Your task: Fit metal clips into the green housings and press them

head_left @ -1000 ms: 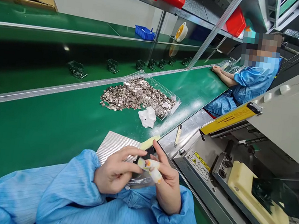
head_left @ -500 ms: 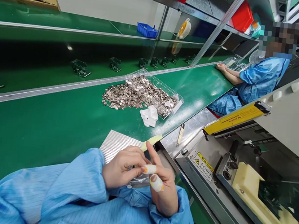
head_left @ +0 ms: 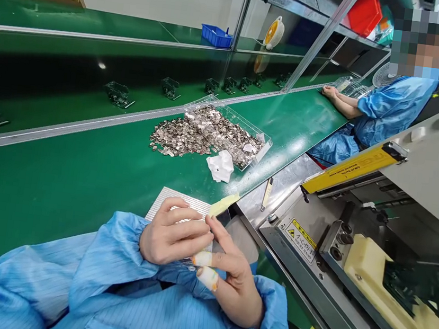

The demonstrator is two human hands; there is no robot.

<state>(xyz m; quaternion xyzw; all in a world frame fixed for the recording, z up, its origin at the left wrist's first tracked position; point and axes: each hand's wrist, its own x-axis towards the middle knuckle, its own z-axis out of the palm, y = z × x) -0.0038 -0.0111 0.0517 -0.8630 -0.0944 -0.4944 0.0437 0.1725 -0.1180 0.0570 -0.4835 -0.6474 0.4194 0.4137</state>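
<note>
Item: your blue pinstriped sleeves, soft woven cloth, gathered at both wrists.

Item: your right hand, two digits capped in white wrapping with orange marks, fingers extended and grouped narrowly toward the left.

Item: your left hand, bare, palm down, fingers bent and close together, their tips meeting those of the right. Whether either hand grips anything cannot be told; the fingers cover the spot.

Item: silvery-white flat panel with a fine ruled grid, lying on the green bench before you, partly hidden under your left hand. Its far edge runs left to right, its right end slightly nearer you; its long axis cannot be told.

Item: pale yellow thin flat strip, just beyond your right fingertips, long axis pointing away and rightward.

Item: smooth green bench top.

Item: slim yellowish-handled cutter, lying lengthwise away from you on bare steel.

Item: crumpled white sheet, touching a loose heap of small flat silvery metal pieces.

Item: clear rigid rectangular tray, filled with like pieces.

Item: shallow blue plastic bin, on the raised shelf.
</note>
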